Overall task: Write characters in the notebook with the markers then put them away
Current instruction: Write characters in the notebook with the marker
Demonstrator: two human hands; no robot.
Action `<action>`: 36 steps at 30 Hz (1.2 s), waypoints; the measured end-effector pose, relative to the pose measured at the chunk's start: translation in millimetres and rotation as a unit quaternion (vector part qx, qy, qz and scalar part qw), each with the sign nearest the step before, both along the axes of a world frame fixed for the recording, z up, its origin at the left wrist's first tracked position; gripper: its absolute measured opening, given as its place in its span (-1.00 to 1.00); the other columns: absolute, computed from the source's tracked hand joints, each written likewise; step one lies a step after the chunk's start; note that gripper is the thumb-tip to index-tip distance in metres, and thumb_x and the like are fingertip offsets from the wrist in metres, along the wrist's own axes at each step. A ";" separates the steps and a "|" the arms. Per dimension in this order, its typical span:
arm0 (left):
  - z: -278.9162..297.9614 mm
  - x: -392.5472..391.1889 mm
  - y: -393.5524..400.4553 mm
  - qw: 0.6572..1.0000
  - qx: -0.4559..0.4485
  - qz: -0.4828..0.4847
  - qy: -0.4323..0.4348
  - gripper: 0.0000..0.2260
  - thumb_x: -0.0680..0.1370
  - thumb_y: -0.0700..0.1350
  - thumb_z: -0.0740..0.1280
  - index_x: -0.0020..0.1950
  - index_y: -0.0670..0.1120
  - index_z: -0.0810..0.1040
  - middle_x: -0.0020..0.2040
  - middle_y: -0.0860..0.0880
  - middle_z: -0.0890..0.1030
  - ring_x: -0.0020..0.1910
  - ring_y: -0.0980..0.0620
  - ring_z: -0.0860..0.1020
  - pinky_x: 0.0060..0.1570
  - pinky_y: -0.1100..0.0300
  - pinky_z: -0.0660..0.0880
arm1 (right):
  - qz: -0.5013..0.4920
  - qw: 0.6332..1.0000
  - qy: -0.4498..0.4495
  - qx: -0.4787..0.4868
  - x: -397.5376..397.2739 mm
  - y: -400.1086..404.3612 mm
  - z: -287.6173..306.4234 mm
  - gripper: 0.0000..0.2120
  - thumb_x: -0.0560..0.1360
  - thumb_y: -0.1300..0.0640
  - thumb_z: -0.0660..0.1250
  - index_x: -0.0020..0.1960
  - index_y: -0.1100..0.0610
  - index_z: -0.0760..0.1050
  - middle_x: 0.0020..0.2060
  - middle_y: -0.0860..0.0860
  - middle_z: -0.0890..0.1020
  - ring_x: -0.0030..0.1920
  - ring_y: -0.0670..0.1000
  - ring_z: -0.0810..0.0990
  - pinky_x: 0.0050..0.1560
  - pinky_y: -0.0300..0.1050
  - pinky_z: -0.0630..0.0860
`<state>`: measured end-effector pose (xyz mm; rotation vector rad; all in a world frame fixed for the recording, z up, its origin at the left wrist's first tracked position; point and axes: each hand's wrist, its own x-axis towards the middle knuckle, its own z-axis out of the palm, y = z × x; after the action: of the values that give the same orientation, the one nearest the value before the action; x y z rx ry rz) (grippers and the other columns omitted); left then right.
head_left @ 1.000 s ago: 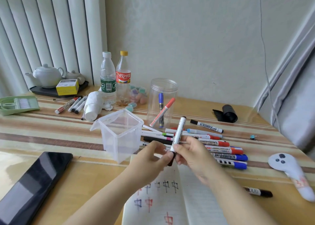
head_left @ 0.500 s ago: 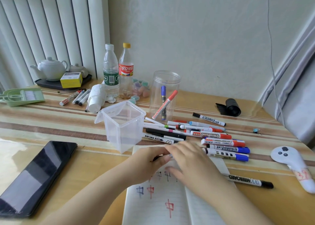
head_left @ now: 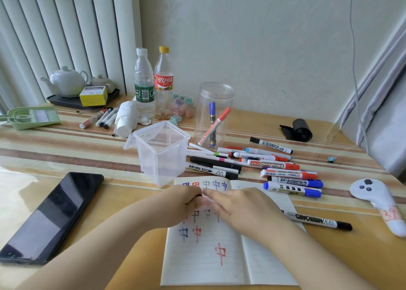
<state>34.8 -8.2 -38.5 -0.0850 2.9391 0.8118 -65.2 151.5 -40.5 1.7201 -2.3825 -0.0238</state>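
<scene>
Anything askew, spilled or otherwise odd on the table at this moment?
Nothing spilled or damaged. Loose markers lie scattered beside the notebook, while the square tub holds none and the round jar holds just two. Both hands' fingertips are blurred, so their grip is unclear.

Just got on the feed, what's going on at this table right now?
A person has both hands over an open notebook that already carries rows of red, blue and black characters. The left hand and right hand meet near the top of the page; blur hides what they hold. Loose markers lie beyond the notebook, and two stand in a clear jar. The clear tub looks empty.
</scene>
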 end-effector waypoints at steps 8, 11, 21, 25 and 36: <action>7.9 10.0 5.4 0.996 -0.061 0.000 0.059 -0.75 0.58 0.15 0.02 -0.16 0.01 0.23 -0.22 0.11 0.35 -0.19 0.05 0.35 -0.16 0.17 0.33 | -0.152 0.911 -0.367 -0.110 -14.7 15.0 25.1 -0.73 0.61 0.02 0.05 0.29 -0.08 0.14 -0.14 -0.13 0.56 -0.11 -0.04 0.56 -0.03 -0.08 0.47; 0.7 4.4 21.4 0.982 -0.141 -0.028 0.122 -0.74 0.60 0.11 0.06 0.03 -0.07 0.29 -0.02 0.05 0.37 -0.12 0.10 0.30 -0.21 0.27 0.14 | -0.122 0.827 -0.514 -0.190 -18.6 8.0 30.5 -0.69 0.60 0.22 0.12 0.22 -0.13 0.20 -0.16 0.00 0.62 -0.34 -0.06 0.54 -0.25 -0.16 0.52; -34.7 -9.7 14.0 0.945 -0.222 -0.076 0.228 -0.78 0.49 -0.03 0.08 -0.22 -0.09 0.44 -0.33 0.03 0.50 -0.46 0.03 0.49 -0.56 0.26 0.39 | -0.089 0.487 -0.803 -0.333 -18.9 -19.7 11.5 -0.78 0.54 0.38 0.15 0.04 0.20 0.52 -0.36 0.11 0.59 -0.42 -0.06 0.51 -0.39 -0.27 0.51; -39.3 -8.7 12.1 0.935 -0.220 -0.083 0.266 -0.83 0.48 -0.05 0.11 -0.25 -0.08 0.39 -0.36 0.03 0.49 -0.50 0.03 0.44 -0.59 0.27 0.34 | -0.141 0.628 -0.697 -0.316 -15.3 -33.7 -0.3 -0.75 0.46 -0.09 0.27 -0.16 0.10 0.49 -0.50 0.00 0.43 -0.52 -0.07 0.33 -0.46 -0.25 0.28; -43.0 -4.5 8.8 0.928 -0.169 -0.122 0.309 -0.92 0.49 -0.09 0.16 -0.16 -0.04 0.26 -0.15 0.04 0.60 -0.41 0.03 0.46 -0.48 0.24 0.42 | -0.165 0.770 -0.516 -0.338 -14.8 -49.6 -18.4 -0.74 0.52 0.05 0.30 -0.28 0.15 0.42 -0.63 -0.17 0.44 -0.52 -0.18 0.37 -0.40 -0.28 0.30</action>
<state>30.3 0.6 -81.5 0.6138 3.5332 0.3206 -80.0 101.9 -58.8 0.9867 -2.6724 1.9058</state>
